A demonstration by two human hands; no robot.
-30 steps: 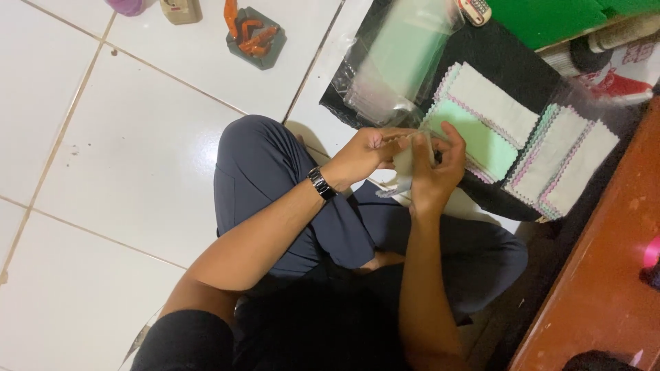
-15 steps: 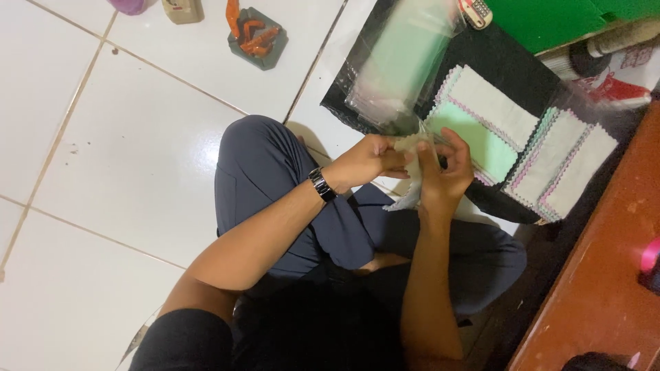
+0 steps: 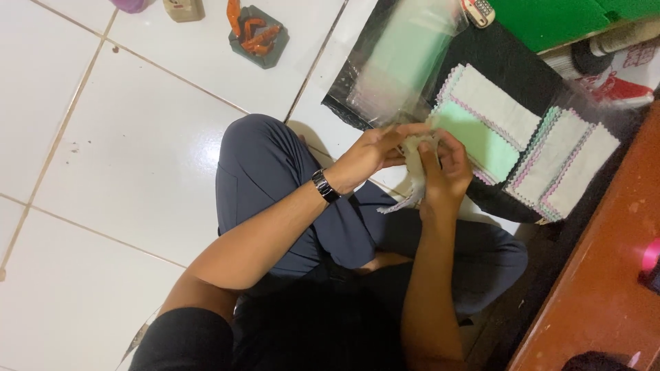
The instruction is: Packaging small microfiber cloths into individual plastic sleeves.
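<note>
Both hands, the left hand and right hand, now close together, pinching a pale cloth piece above the black mat's near edge on the floor, so folding continues.

The person sits cross-legged on the floor, both hands meeting over the knees around a cloth. Ahead of the hands lies a mat bearing a plastic bag on the left and stacks of cloths on the right. A tray lies farther left, and a wooden board lies at the right.
</note>
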